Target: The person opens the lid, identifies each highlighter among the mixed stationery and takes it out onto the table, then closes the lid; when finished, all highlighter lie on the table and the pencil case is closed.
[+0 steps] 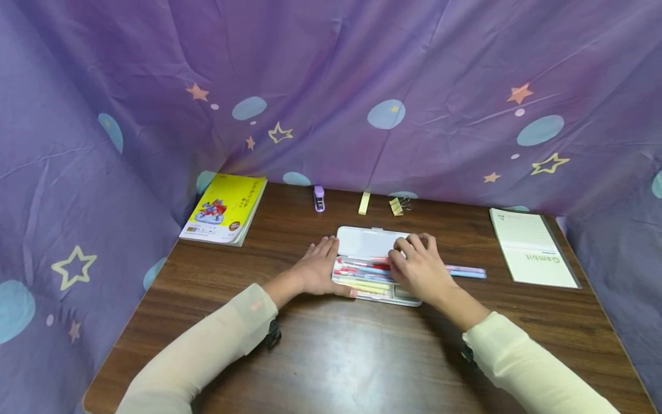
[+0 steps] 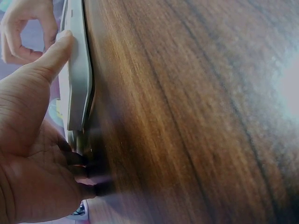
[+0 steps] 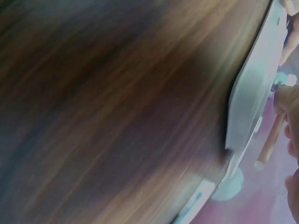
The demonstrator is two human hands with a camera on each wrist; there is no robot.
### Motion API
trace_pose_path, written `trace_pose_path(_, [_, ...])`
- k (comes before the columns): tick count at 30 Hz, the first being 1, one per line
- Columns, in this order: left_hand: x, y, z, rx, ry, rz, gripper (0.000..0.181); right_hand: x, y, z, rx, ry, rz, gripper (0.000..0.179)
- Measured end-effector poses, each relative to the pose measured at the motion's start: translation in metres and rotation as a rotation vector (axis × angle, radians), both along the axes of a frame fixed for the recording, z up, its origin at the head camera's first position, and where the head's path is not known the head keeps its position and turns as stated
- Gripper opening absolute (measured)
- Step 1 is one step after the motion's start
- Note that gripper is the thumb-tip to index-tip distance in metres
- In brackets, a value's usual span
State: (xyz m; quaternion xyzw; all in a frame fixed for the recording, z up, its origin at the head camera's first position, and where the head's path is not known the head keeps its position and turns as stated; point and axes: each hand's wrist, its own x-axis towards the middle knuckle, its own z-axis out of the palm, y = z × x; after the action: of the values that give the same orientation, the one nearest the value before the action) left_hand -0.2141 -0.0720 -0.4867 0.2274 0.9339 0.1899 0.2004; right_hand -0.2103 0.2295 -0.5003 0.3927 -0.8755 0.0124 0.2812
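A white pencil case (image 1: 380,240) lies with its lid laid back on the table, holding several pens and yellow sticks. My left hand (image 1: 318,269) rests against its left end, fingers extended, the thumb (image 2: 63,44) along the front wall. Over the right part of the case, my right hand (image 1: 416,265) pinches pens (image 1: 468,271), whose purple and blue ends stick out to the right past the hand. In the right wrist view a pen (image 3: 270,142) slants down from the fingers. My palm hides how many I hold.
Along the back stand a purple stapler (image 1: 319,199), a pale yellow stick-like block (image 1: 364,203) and yellow binder clips (image 1: 397,206). A yellow book (image 1: 227,207) lies back left, a notepad (image 1: 535,247) at the right. A purple curtain (image 1: 331,86) surrounds the table (image 1: 331,356).
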Motion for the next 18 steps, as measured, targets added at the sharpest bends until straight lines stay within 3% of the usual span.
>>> trace_pose_path(8, [0.002, -0.001, -0.003, -0.004, 0.007, -0.003, 0.143, 0.008, 0.034, -0.002, -0.007, -0.043, -0.050, 0.020])
trace_pose_path(18, [0.001, 0.000, 0.001, -0.002, 0.015, -0.011, 0.141, 0.022, 0.090, 0.000, -0.026, -0.017, -0.107, 0.025])
